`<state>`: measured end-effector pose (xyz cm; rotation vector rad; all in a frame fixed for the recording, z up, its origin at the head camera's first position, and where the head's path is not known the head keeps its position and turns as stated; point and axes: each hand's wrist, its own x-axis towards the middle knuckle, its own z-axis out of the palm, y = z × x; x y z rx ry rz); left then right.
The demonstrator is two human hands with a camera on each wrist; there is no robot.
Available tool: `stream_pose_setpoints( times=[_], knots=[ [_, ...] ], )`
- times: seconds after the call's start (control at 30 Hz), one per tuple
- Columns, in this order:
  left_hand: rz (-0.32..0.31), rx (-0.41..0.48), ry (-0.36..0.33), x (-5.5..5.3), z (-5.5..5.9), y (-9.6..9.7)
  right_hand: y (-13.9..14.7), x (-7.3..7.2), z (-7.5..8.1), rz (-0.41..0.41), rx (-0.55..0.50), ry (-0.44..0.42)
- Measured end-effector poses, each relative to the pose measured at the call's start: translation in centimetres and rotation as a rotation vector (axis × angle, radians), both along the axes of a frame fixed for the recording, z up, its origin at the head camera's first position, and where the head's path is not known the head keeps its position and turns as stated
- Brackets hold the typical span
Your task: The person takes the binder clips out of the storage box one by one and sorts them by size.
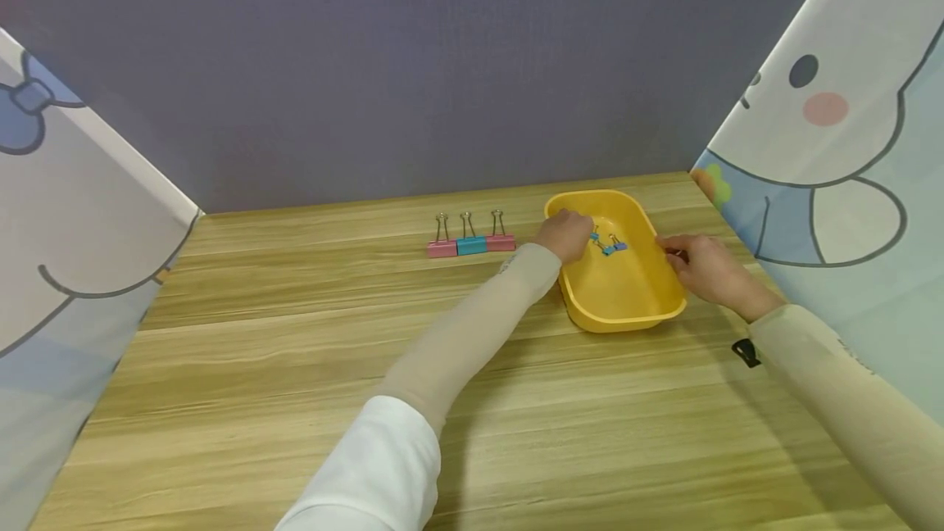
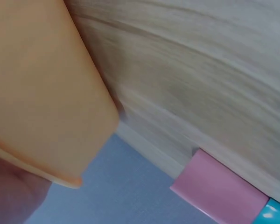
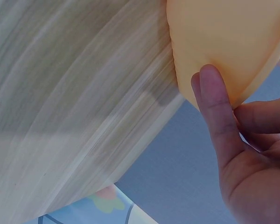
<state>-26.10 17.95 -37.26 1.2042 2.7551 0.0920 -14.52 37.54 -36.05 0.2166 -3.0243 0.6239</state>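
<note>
A yellow plastic basin (image 1: 627, 297) sits at the right rear of the table, with several small blue and purple binder clips (image 1: 608, 251) inside it. On its left side, my left hand (image 1: 565, 233) grips the rim with curled fingers; the left wrist view catches only part of this hand (image 2: 14, 196) under the rim. The opposite rim is pinched by my right hand (image 1: 705, 269), whose thumb (image 3: 217, 98) presses the outer wall in the right wrist view. Left of the basin, two large pink binder clips (image 1: 442, 249) flank a blue one (image 1: 472, 246) in a row.
A small black object (image 1: 746, 352) lies beside the right sleeve. Behind the wooden table (image 1: 295, 367) stands a dark grey panel (image 1: 442, 64). Cartoon-printed sheets (image 1: 826, 211) border the table on both sides.
</note>
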Motion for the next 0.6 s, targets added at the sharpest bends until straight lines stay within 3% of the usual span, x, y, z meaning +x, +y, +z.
stream_pose_setpoints(
  times=[0.4, 0.6],
  knots=[
    [0.016, -0.018, 0.02, 0.0, -0.7, 0.4, 0.0, -0.1, 0.0, -0.002, 0.003, -0.02],
    [-0.014, -0.014, 0.042, -0.3, -1.1, 0.9, 0.1, -0.1, 0.0, -0.003, 0.009, -0.013]
  ],
)
